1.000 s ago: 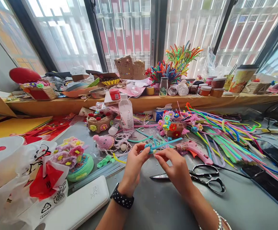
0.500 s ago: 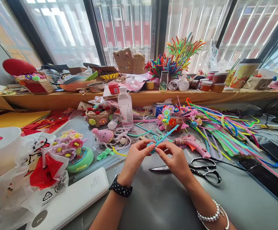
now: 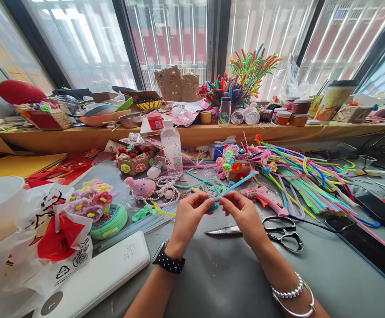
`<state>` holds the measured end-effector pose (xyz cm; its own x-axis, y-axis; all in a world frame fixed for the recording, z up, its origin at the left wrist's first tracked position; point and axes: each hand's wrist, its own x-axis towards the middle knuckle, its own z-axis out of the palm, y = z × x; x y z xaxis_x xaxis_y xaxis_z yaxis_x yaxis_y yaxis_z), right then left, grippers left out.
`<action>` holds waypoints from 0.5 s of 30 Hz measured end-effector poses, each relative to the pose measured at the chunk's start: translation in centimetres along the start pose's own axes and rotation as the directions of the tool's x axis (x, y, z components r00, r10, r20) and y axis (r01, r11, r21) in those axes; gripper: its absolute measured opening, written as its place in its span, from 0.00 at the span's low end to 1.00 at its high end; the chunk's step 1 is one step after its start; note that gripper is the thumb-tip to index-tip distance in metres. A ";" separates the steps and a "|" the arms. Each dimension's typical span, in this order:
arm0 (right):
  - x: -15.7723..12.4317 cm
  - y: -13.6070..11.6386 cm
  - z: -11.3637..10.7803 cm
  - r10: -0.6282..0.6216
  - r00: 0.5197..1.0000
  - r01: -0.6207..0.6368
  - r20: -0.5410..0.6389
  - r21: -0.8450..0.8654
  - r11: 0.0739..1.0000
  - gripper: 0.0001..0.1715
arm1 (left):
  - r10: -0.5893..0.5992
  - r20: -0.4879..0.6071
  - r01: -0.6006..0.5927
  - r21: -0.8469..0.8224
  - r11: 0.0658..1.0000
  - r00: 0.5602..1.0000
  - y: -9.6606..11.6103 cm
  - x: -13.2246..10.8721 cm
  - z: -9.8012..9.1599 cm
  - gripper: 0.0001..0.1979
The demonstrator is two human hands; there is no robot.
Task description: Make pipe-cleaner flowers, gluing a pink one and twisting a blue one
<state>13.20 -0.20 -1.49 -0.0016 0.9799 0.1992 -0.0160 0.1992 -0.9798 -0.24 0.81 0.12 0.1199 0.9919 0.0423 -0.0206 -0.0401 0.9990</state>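
Note:
A blue pipe cleaner is held between my two hands above the grey table, its free ends crossing and the longer one slanting up to the right. Its lower part is bunched into a small loop or coil, partly covered by my fingers. My left hand pinches the bunched part between thumb and fingertips. Close beside it, my right hand grips the pipe cleaner near the crossing. Black-handled scissors lie beneath and to the right of my right hand, blades pointing left. Behind that hand rests a pink glue gun.
Loose pipe cleaners spread over the right side, near a phone. At left are a white power bank, a plastic bag and a fuzzy flower pot. A water bottle stands before the cluttered ledge.
My right hand has shifted slightly right, and the longer end of the pipe cleaner now slants lower and reaches further right. The left hand stays pinched on the bunched part.

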 end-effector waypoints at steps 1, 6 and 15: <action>0.0 0.0 0.0 0.005 1.000 -0.005 -0.012 0.021 1.000 0.09 | 0.010 -0.010 -0.010 -0.003 1.000 1.000 0.0 0.0 0.1 0.11; -0.1 0.0 0.3 0.099 0.994 -0.093 -0.037 0.139 0.986 0.10 | 0.053 -0.070 -0.056 -0.044 0.997 0.996 -0.1 -0.2 0.4 0.11; 0.1 0.1 0.3 0.121 0.992 -0.104 -0.048 0.274 0.956 0.10 | 0.002 0.024 0.001 -0.130 0.991 1.000 0.2 -0.2 0.7 0.12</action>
<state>12.90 -0.10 -1.56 0.0440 0.9960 0.0783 -0.2886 0.0877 -0.9534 0.46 0.48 0.32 0.1433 0.9886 0.0451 -0.1497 -0.0233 0.9885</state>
